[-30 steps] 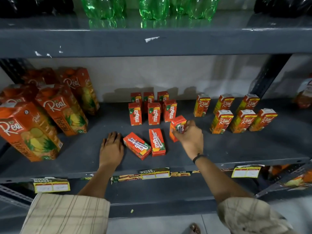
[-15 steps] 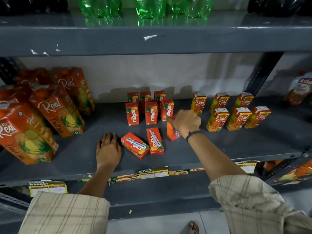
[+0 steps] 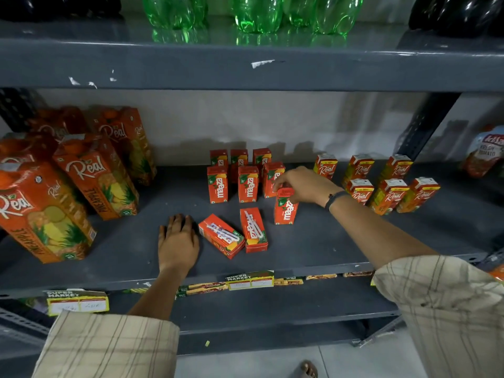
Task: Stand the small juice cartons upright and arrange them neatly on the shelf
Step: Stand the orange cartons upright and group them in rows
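While right hand (image 3: pixel 302 186) grip pinches upright Maaza carton (image 3: pixel 285 207) top, left hand (image 3: pixel 178 241) apparently flat, released, on shelf (image 3: pixel 122 249).

Nine small red Maaza juice cartons (image 3: pixel 248 184) show, seven upright and two flat, beside six small orange Real cartons (image 3: pixel 388 196), four tall Real pineapple cartons (image 3: pixel 95 175) and two hands (image 3: pixel 178 242).
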{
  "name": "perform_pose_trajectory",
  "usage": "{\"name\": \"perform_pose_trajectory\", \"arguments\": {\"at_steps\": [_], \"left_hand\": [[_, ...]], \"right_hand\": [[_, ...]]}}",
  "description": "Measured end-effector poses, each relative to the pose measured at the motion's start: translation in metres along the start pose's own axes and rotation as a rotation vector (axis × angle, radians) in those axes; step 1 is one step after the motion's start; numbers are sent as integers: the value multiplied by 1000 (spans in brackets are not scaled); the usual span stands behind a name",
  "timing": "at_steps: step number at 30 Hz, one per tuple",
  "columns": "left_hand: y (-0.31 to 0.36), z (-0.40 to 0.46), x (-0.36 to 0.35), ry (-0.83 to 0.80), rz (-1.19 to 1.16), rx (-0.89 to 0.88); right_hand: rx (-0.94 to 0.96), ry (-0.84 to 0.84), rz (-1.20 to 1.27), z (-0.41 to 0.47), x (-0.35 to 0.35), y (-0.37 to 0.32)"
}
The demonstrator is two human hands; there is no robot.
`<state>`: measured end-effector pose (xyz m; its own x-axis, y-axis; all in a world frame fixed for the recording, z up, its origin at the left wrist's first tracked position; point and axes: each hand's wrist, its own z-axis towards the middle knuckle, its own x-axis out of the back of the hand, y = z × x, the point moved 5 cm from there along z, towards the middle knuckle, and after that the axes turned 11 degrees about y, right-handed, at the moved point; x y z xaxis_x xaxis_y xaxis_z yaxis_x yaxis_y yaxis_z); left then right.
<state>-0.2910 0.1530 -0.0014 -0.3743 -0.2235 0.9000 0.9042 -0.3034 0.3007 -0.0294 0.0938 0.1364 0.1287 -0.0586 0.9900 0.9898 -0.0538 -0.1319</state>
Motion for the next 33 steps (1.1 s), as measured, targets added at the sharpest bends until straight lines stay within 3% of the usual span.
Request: {"name": "perform_pose_trajectory", "arguments": {"at_steps": [8,13,16,19,25,28,33], "left_hand": [[0,-1,1,3,0,4],[0,-1,1,3,12,-1],[0,-1,1,6,7,-5],[0,-1,1,6,-6,1],[-1,0,1,8,-13,5],[-1,0,0,10,-10,3],[0,0,0,7,-5,-2]], "right_hand": [[101,-33,-66,-6,2,-2],[402,203,-250,-15,-4,-48],[573,133,-308,-25,-44,-76],[587,7,-351,-30,-79,-80],[636,71,-220,-36,-79,-61],[542,199,-56,-42,-69,-47],[-32,432,504,-41,-59,-32]]}}
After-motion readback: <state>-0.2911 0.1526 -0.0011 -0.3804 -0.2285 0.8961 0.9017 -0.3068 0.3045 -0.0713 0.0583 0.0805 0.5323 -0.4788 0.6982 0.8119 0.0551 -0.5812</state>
